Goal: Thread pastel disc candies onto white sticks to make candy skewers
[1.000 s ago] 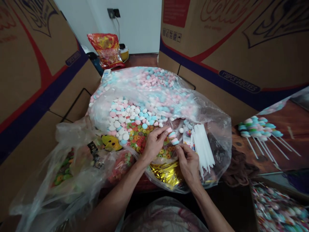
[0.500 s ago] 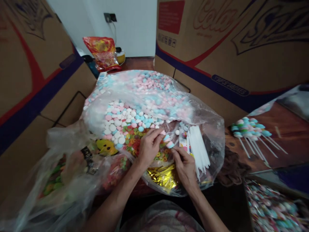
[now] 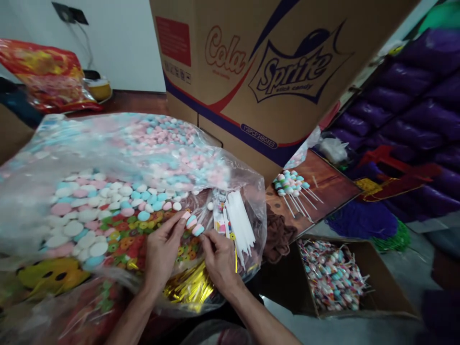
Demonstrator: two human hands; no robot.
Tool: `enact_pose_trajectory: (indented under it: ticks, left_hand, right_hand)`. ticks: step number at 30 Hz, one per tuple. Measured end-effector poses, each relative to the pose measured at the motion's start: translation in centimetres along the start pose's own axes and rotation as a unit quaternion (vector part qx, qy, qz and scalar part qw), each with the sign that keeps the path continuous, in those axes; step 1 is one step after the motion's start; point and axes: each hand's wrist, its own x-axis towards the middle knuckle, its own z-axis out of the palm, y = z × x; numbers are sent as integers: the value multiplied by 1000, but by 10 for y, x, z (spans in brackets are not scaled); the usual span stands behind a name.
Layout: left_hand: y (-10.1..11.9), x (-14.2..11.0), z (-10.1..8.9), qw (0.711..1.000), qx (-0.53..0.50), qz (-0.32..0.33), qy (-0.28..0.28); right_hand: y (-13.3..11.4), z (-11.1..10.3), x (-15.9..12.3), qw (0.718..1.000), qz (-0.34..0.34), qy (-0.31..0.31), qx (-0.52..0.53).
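Between my hands is a short row of pink, white and blue marshmallows [image 3: 192, 223], seemingly threaded on a stick mostly hidden by my fingers. My left hand [image 3: 161, 251] pinches the pink marshmallow at the upper end. Just past the lower end, my right hand [image 3: 220, 258] has its thumb and finger closed, apparently on the stick. Under them lies an opened clear plastic bag [image 3: 257, 206] with loose marshmallows [image 3: 97, 225], gummy rings [image 3: 132, 244], gold twist ties [image 3: 194, 287] and white sticks [image 3: 240, 225].
Finished marshmallow sticks [image 3: 293, 182] lie on the wooden table [image 3: 323, 175] at right. Below stands an open carton [image 3: 381, 282] of wrapped sticks. A large cardboard box [image 3: 223, 91] rises behind. A brown cloth [image 3: 276, 237] hangs near the table edge; a red bag [image 3: 53, 72] stands back left.
The view has swung to the right, bringing the carton and purple packs into sight. Both hands keep hold of the marshmallow row with little change in grip.
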Motion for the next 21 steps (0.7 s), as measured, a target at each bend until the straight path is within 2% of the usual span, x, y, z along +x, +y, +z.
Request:
enact_pose_trajectory:
  ticks: [8,14,16,18,20,21]
  left_hand:
    - [0,0,-3,997,64,-24,-48]
    - [-1,1,-1,997,36,-22,-64]
    - [6,-2,1,997,8,-15,-80]
    - [14,-4,4,992,-43,-12,-120]
    - [22,-5,6,984,-106,-7,-145]
    - [25,-4,7,982,-125,-5,-138]
  right_hand:
    - [1,1,1,999,0,21,-33]
    - [4,0,0,999,11,14,-27]
    - [2,-5,-3,1000,13,9,-16]
    - [-1,-15,-5,1000,9,16,-10]
    - [-3,-30,-5,999,-7,27,-16]
    - [-3,-40,-5,999,-25,30,-34]
